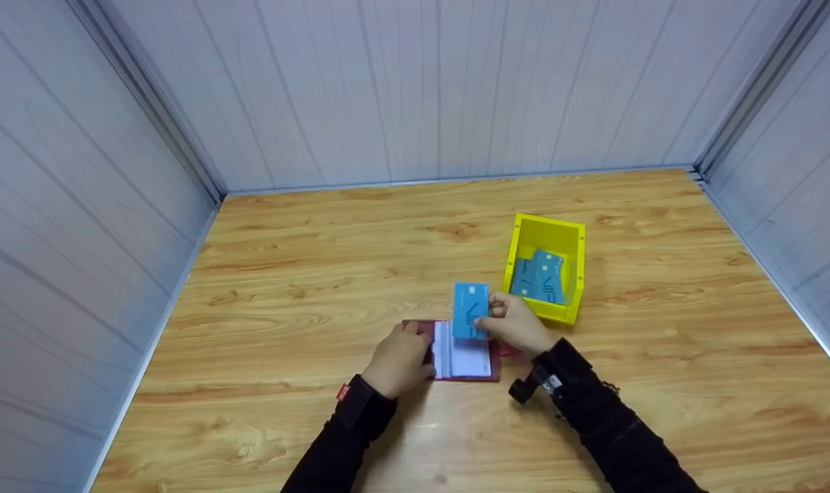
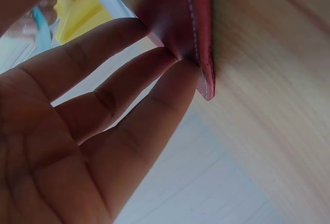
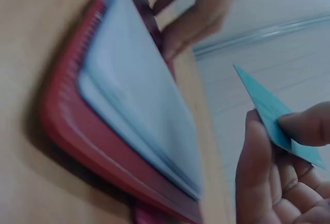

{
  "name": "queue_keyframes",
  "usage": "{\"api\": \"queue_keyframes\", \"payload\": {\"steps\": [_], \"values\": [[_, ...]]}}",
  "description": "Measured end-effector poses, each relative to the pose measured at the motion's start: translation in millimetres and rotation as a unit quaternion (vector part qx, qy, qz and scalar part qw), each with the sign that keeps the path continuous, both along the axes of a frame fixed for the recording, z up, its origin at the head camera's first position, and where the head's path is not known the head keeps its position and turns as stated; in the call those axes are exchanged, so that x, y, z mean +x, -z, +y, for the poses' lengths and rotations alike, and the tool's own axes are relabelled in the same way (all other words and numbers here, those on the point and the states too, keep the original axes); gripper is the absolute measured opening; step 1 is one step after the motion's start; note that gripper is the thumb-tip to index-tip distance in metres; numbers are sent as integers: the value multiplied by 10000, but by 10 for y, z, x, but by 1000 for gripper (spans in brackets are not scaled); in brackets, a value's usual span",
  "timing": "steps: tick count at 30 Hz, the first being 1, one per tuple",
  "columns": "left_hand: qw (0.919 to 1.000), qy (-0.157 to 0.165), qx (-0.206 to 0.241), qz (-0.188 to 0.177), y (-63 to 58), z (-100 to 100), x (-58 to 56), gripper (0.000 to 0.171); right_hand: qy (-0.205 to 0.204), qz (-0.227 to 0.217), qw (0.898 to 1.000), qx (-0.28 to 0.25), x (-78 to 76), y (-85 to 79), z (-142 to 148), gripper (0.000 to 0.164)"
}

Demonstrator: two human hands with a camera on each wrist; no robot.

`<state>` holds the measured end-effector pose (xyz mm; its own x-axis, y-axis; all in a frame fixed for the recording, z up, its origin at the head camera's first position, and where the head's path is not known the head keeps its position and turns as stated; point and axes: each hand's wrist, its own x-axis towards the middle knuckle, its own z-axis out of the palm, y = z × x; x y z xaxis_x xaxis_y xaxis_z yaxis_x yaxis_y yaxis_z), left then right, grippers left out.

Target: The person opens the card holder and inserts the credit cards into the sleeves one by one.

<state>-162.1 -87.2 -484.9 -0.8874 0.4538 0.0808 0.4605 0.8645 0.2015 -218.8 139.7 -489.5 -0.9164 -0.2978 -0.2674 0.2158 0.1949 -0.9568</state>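
A red card holder (image 1: 495, 370) lies open on the table, its clear and whitish sleeves (image 3: 134, 79) showing. My left hand (image 1: 399, 359) holds its left cover, fingers near the far corner and thumb by the near side. In the left wrist view, the fingertips (image 2: 188, 72) touch the stitched dark red cover (image 2: 172, 20). Above the right-hand sleeves, my right hand (image 1: 520, 324) pinches a blue card (image 1: 468, 308) between thumb and fingers. The right wrist view shows this card (image 3: 265, 105) tilted and apart from the holder.
Just beyond my right hand stands a yellow bin (image 1: 552, 312) with several blue cards (image 1: 548, 277) inside. Pale panel walls (image 1: 415, 89) enclose the wood-grain table (image 1: 305, 274) at the back and both sides.
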Motion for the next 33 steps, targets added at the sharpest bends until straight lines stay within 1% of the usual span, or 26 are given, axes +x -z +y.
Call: {"api": "queue_keyframes", "payload": {"steps": [2,4,9,14,17,20,21,22,24,25,26,28,29,30,31,32,33], "values": [[10000,-18,-8,-4,-8,4,8,29,-156,-141,9998,-52,17,64,-8,24],[10000,-38,-9,-9,-14,6,16,29,-277,-187,9993,-154,25,123,-12,25],[9998,-96,3,-173,-22,4,19,31,-347,-206,9992,-59,28,209,-3,24],[9990,-146,7,-413,-25,1,7,38,-332,-227,9991,123,23,242,7,24],[9978,-308,245,-527,-27,13,-2,48,-295,-198,9993,117,20,249,8,23],[9936,-615,803,-511,-29,47,-20,60,-290,-141,9995,3,21,242,7,22],[9905,-706,1063,-513,-32,62,-29,64,-291,-132,9995,-32,23,237,6,21],[9857,-782,1387,-554,-34,80,-39,67,-277,-145,9995,-68,24,231,6,21],[9725,-850,2053,-696,-41,118,-65,70,-298,-141,9994,-107,24,224,4,21],[9635,-858,2391,-852,-46,138,-80,70,-292,-154,9994,-106,23,221,3,21],[9527,-858,2722,-1043,-53,158,-94,70,-281,-182,9994,-94,23,219,3,21],[9316,-900,3215,-1436,-58,200,-125,70,-296,-183,9994,-78,23,220,5,21],[9225,-930,3373,-1629,-57,221,-140,69,-304,-183,9994,-43,23,220,5,22],[9151,-966,3479,-1795,-57,242,-154,69,-315,-175,9994,-19,25,219,6,22],[9095,-985,3551,-1922,-54,263,-167,69,-320,-182,9993,19,28,217,7,22],[9056,-1003,3595,-2016,-49,283,-180,68,-330,-177,9993,49,32,214,9,22],[9038,-1018,3596,-2085,-41,303,-191,67,-342,-171,9992,70,36,211,12,22]]}}
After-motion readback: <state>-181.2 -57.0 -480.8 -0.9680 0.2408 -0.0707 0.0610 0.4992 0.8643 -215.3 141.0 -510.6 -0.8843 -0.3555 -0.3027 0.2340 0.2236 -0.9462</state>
